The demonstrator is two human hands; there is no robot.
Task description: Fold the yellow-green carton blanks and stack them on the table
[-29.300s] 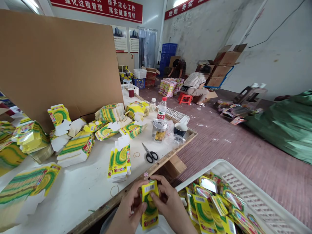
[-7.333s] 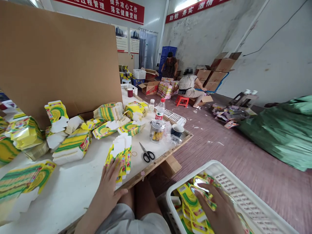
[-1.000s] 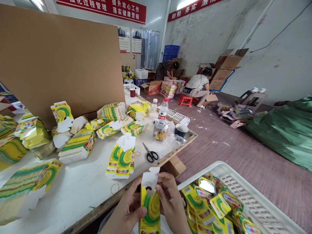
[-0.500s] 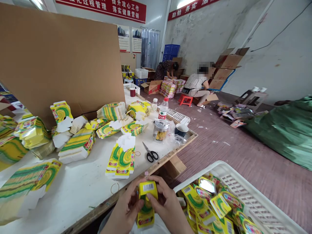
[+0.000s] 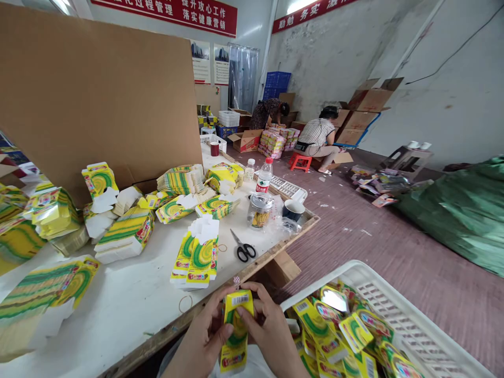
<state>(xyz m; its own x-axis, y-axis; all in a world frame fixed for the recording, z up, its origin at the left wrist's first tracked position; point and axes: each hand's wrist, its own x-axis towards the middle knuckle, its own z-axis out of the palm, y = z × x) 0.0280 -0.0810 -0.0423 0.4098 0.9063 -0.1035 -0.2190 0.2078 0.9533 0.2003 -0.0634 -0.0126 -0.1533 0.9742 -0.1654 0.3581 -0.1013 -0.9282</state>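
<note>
Near the table, your left hand and right hand grip the box, fingers curled close; its white flap, upright a second ago, is folded from sight, apparently closing that end.

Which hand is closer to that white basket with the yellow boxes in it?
The right. The right hand holds the yellow box on the side toward the white basket; the left hand grips the box's opposite side, farther from the basket.
</note>
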